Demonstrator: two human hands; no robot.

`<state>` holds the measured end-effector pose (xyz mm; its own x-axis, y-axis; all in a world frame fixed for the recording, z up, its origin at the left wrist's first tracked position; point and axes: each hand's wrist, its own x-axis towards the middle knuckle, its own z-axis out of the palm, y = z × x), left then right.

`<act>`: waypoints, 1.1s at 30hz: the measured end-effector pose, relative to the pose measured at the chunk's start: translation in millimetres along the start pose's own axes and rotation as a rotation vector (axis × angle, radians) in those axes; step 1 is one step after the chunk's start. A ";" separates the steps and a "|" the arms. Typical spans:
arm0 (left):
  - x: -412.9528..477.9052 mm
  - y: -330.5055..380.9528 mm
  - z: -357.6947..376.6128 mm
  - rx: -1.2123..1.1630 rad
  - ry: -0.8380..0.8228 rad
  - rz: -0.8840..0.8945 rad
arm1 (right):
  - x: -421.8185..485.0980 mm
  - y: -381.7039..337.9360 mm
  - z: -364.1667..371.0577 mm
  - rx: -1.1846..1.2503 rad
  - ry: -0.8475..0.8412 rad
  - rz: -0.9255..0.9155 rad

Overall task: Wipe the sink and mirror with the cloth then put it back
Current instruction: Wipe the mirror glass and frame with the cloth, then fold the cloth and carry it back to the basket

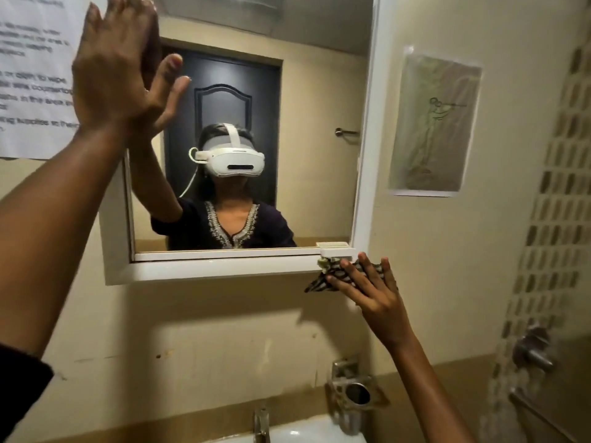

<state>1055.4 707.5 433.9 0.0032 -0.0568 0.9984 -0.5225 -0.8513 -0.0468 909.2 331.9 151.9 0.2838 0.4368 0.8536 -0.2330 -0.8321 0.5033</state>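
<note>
The white-framed mirror [313, 174] hangs on the wall ahead. My left hand [118, 75] lies flat and open against its upper left glass, fingers up. My right hand [367, 286] presses a dark patterned cloth [319, 281] against the mirror frame's lower right corner, just under a small white holder [337, 249]. The fingers are spread over the cloth. Only the white rim of the sink [303, 434] shows at the bottom edge, with the tap [262, 423] above it.
A printed paper notice [35, 75] covers the wall at upper left. A plastic-covered drawing [435, 123] hangs right of the mirror. A metal cup holder [355, 394] sits below my right arm. A tiled strip and a wall valve [532, 350] are at far right.
</note>
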 end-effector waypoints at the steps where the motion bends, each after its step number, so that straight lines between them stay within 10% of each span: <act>1: 0.4 -2.3 5.4 -0.015 -0.065 -0.004 | -3.3 1.0 -10.7 0.029 -0.055 0.084; 6: 6.3 -0.9 8.9 0.004 -0.359 -0.020 | -9.5 -16.8 -68.8 0.313 -0.345 0.430; 13: -139.7 138.8 -78.7 -0.882 -0.293 -0.128 | -18.1 -47.0 -122.7 0.578 -0.420 0.530; 17: -281.9 224.9 -101.2 -1.126 -0.893 -0.741 | -25.9 -67.9 -135.1 0.659 -0.474 0.615; 21: -338.0 255.3 -97.5 -1.460 -1.087 -1.360 | -37.5 -89.6 -146.6 0.735 -0.523 0.639; 26: -346.1 259.3 -91.9 -1.456 -0.926 -1.388 | -56.9 -107.9 -164.1 0.928 -0.691 0.657; 30: -351.4 251.5 -90.7 -1.493 -1.007 -1.277 | -69.9 -100.2 -171.0 1.402 -0.528 1.059; 33: -352.9 253.8 -90.1 -1.476 -1.034 -1.134 | -73.9 -91.1 -173.2 1.325 -0.511 1.172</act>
<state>844.9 558.5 72.6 0.8001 -0.5752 0.1701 -0.0722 0.1892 0.9793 748.4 434.6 66.2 0.8151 -0.4197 0.3992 0.2301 -0.3978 -0.8881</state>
